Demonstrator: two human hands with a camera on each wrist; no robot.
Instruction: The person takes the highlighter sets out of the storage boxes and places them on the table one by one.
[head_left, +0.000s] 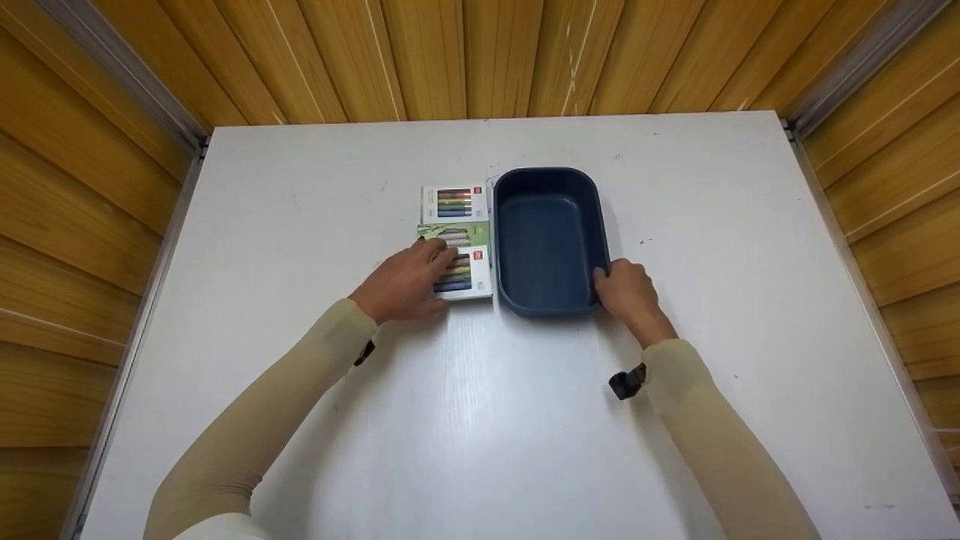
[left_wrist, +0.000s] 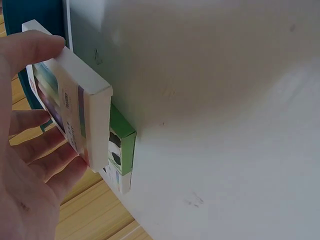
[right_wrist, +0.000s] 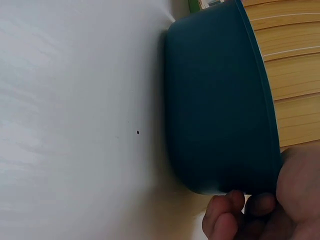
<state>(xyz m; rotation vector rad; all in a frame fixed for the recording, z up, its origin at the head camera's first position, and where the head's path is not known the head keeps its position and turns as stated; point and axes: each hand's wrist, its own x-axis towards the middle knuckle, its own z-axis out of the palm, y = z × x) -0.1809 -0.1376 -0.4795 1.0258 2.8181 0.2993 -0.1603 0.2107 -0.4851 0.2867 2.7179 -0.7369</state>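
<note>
My left hand (head_left: 409,281) holds the nearest white crayon box (head_left: 480,281), whose window shows coloured sticks. In the left wrist view, the thumb lies on one edge of this box (left_wrist: 100,120) and the fingers touch its opposite side. It overlaps a green box (head_left: 480,231), partly hidden by my fingers. Another white crayon box (head_left: 431,202) lies beyond the green one. To the right stands a dark blue rectangular bin (head_left: 551,259) with nothing inside. My right hand (head_left: 630,292) grips its near right corner, thumb over the rim and fingers outside against the wall (right_wrist: 220,100).
A white table (head_left: 465,420) carries everything, with small dark marks on its surface. Yellow wood-plank walls (head_left: 495,60) rise behind it and on both sides. The boxes lie close along the bin's left side. A black wrist camera (head_left: 626,382) sticks out from the right sleeve.
</note>
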